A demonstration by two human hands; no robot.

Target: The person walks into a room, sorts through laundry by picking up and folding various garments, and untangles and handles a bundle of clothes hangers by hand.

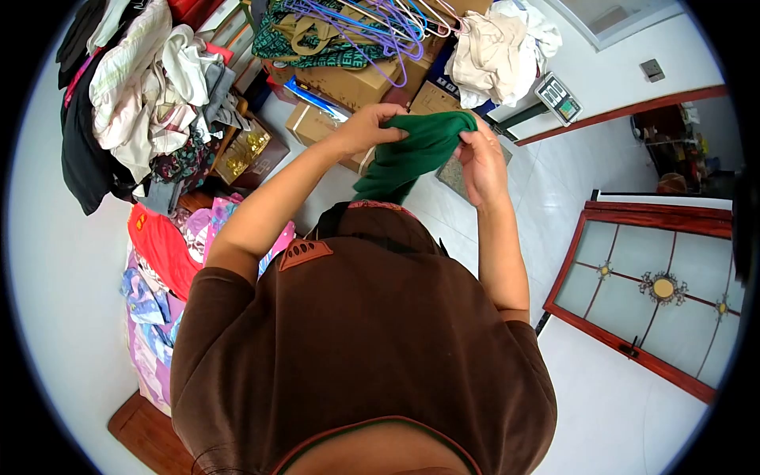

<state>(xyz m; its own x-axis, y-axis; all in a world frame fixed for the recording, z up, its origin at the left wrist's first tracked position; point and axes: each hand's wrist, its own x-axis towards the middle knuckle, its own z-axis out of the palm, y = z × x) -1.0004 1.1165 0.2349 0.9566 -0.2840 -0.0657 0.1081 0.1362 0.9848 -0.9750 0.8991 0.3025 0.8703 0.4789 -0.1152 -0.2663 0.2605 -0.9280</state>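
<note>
A dark green piece of cloth (419, 146) hangs between my two hands, bunched along its top edge and drooping toward my body. My left hand (370, 131) pinches it at the left end, thumb and fingers closed on the fabric. At the other end my right hand (481, 162) grips the upper right corner between thumb and fingers. The cloth's lower part falls in folds in front of my waist, and its full shape is hidden by the folding.
Clothes are heaped on the left (142, 95), above a bed with a red garment (162, 245). Ahead are cardboard boxes (348, 83), purple hangers (400, 47), a beige cloth pile (495, 51) and a scale display (558, 99). A red-framed glass door (586, 261) stands at right.
</note>
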